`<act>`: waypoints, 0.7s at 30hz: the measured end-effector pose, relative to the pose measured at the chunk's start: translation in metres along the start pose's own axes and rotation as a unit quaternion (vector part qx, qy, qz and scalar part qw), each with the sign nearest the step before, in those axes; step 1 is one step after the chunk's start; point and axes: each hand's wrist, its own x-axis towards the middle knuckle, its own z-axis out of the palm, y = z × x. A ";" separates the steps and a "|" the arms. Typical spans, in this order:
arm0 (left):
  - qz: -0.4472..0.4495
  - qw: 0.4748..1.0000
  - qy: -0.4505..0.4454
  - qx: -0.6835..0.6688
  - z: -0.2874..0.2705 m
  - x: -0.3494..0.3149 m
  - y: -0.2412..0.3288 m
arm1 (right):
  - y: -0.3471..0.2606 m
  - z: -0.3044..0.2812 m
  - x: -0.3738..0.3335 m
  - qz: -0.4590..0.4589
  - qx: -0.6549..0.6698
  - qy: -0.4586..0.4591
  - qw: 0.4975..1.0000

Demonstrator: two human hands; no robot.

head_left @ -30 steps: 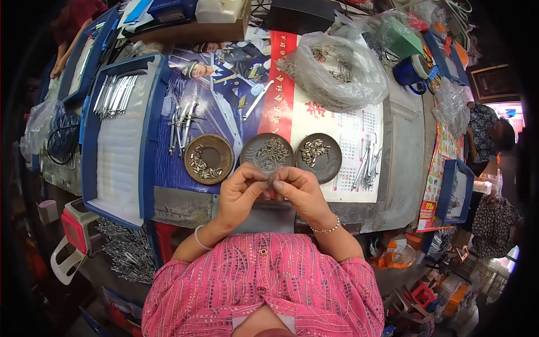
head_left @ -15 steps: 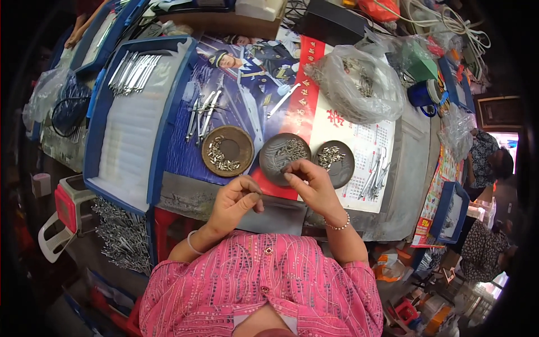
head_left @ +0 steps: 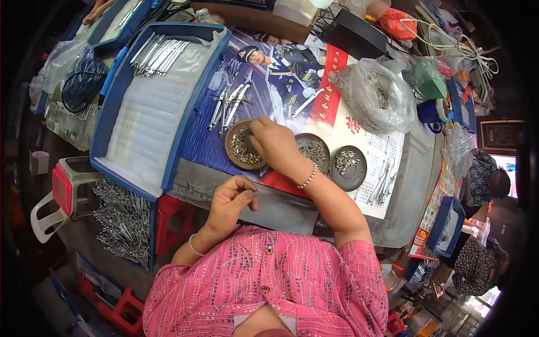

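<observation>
My left hand (head_left: 231, 203) is above the table's near edge, thumb and fingers pinched together; anything between them is too small to make out. My right hand (head_left: 276, 145) reaches across to the left brown dish (head_left: 229, 151), with bent fingers over the small metal cylinders (head_left: 242, 147) in it. Its fingertips are partly hidden, so I cannot see what they hold. Beside it stands a dark middle dish (head_left: 324, 167) of tiny metal pieces, partly covered by my right wrist. A third round dish (head_left: 351, 182) to the right holds short metal pins (head_left: 345, 162).
At left a blue tray (head_left: 179, 126) holds a row of shiny metal bars (head_left: 160, 55). More slim metal parts (head_left: 227, 106) lie behind the dishes. A plastic bag (head_left: 373, 95) of metal pieces sits back right. Below the tray is a bin of metal rods (head_left: 120, 224).
My right hand has moved left from the middle dish to the left dish. My left hand stays pinched near the table edge. The whole view has shifted slightly.
</observation>
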 end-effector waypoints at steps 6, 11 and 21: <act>-0.030 0.990 0.026 -0.137 -0.008 0.004 0.002 | 0.000 0.018 0.015 -0.018 -0.102 -0.002 0.995; -0.041 0.971 -0.001 -0.234 -0.012 0.012 0.003 | 0.000 0.025 0.017 -0.029 -0.126 0.004 0.992; -0.039 0.968 0.007 -0.248 -0.010 0.020 0.000 | -0.001 -0.016 -0.011 0.038 0.094 -0.003 0.995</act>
